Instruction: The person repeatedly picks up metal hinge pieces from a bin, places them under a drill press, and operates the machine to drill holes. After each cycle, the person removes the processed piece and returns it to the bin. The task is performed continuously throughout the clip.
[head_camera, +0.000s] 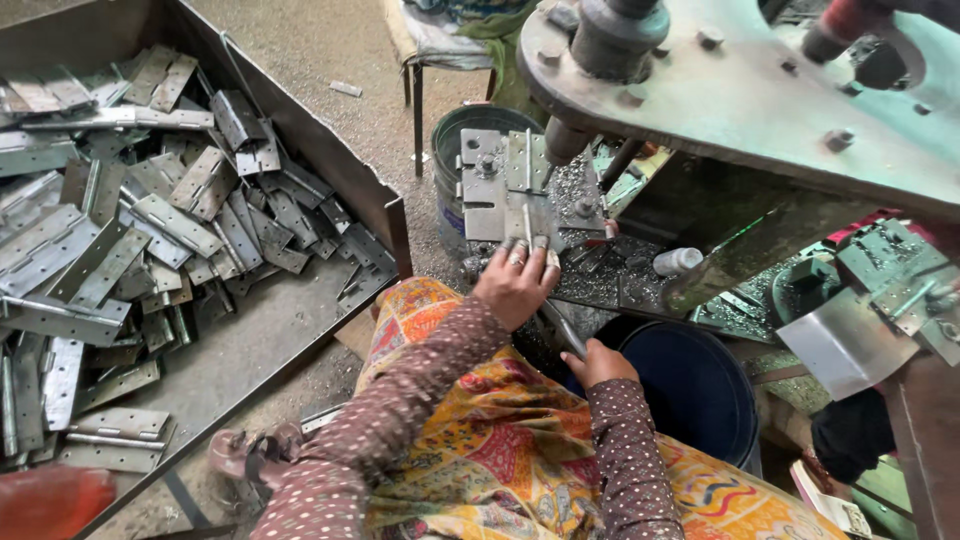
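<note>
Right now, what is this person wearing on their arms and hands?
Both arms are covered to the wrist by long brown sleeves with a fine pale dot print. The left hand is bare except for a ring on one finger. The right hand is bare, with no glove.

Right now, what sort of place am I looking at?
Probably a small metal workshop making hinges: a tray heaped with steel hinges, a heavy press machine, and the left hand holding a hinge under it.
</note>
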